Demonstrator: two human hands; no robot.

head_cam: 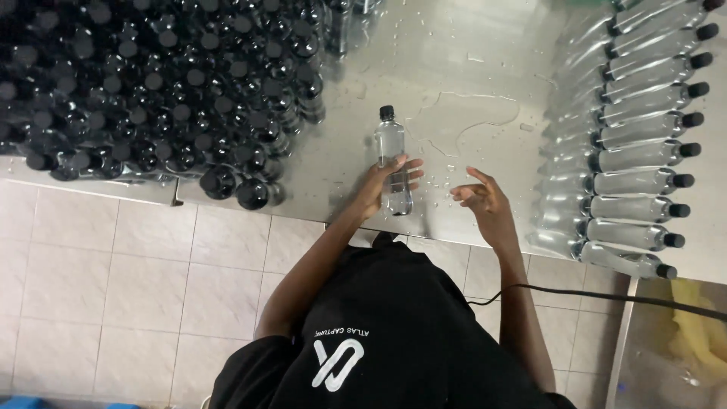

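Clear plastic water bottle with a black screw cap (392,155) lies on the wet stainless-steel table (469,68), cap pointing away from the person, and the left hand (382,184) is wrapped around its lower half, fingers curled over the top of the body and gripping it. Going from the left of that hand: a dense crowd of upright clear bottles with black caps (159,83) fills the table well to the left of and beyond the left hand, its nearest bottles standing near the wrist. Below that crowd, off the table edge, a pale tiled floor (113,265) shows beside the person's left forearm. Just right of the held bottle, a thin trail of spilled water and scattered droplets (462,121) spreads over the steel between the two hands. The right hand (481,198) hovers over the table edge near the bottle but apart from it, fingers loosely spread and half bent, holding nothing. Further right, well apart from that hand, a neat row of clear bottles lying on their sides (644,151) runs along the table, black caps pointing right. A thin black cable (606,297) passes under the right forearm. At the lower right corner sits something yellow, possibly a cloth (697,326), too blurred to tell.
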